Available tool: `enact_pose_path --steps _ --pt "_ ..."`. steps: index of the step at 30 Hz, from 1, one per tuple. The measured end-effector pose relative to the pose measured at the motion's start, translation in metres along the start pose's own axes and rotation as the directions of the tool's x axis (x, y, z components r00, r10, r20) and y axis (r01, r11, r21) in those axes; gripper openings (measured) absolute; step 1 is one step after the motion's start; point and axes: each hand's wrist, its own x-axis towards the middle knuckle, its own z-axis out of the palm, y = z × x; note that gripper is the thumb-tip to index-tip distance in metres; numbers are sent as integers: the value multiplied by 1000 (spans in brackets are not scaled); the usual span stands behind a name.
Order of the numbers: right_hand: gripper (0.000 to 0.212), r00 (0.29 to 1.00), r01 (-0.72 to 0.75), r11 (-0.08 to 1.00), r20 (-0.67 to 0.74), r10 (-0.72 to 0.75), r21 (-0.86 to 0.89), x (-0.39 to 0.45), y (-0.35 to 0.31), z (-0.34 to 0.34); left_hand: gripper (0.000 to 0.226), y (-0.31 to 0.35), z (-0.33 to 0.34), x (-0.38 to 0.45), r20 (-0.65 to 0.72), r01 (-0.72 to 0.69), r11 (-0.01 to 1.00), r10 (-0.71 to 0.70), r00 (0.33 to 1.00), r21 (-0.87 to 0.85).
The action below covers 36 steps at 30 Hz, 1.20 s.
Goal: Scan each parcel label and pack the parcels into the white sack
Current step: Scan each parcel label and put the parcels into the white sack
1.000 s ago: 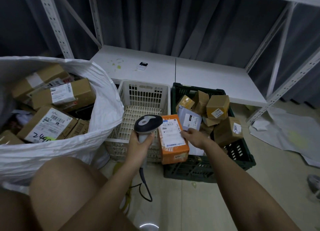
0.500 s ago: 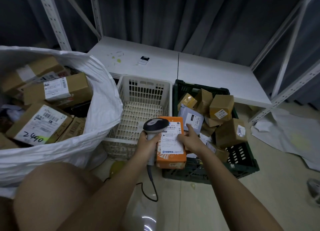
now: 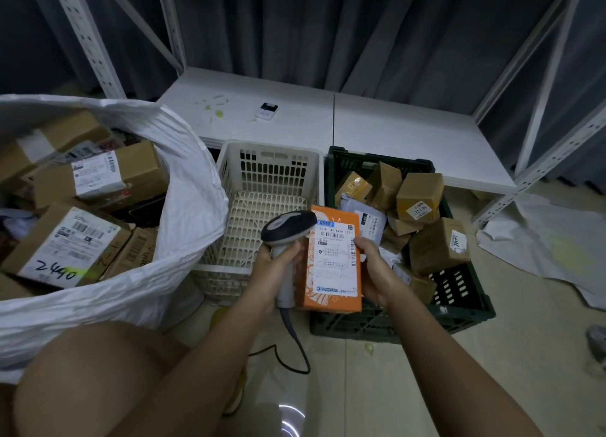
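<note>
Head view: two hands, one scanner, one orange parcel.

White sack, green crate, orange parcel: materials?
White sack: looks like woven plastic, matte; fine crinkles and a stiff rolled rim. Green crate: likely moulded hard plastic; slotted walls. Orange parcel: probably printed cardboard, smooth; sharp box edges, paper label stuck on.

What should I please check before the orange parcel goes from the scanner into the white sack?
1. Right hand grips the orange cardboard parcel: ok.
2. Left hand holds the grey handheld scanner: ok.
3. White printed label faces up beside the scanner head: ok.
4. Scan registered: cannot tell.
5. White woven sack mouth open at the left: ok.
6. Room left above the brown boxes inside: cannot tell.
</note>
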Motion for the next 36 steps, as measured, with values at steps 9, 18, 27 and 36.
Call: enact_pose_path --steps 9,18,27,36 --pt "70 981 192 976 -3 -193 -103 -32 -30 -7 55 47 -1 -24 106 -188 969 173 979 159" --pt "91 864 442 888 -205 -459 -128 -52 -67 10 64 70 -6 -62 157 -361 883 328 932 299" --pt "88 855 462 880 -209 -474 -106 -58 -65 16 53 69 2 -82 240 -423 810 352 905 406" --pt "86 856 464 877 -194 -479 -121 -58 -66 13 62 68 3 -80 246 -421 772 343 907 475"
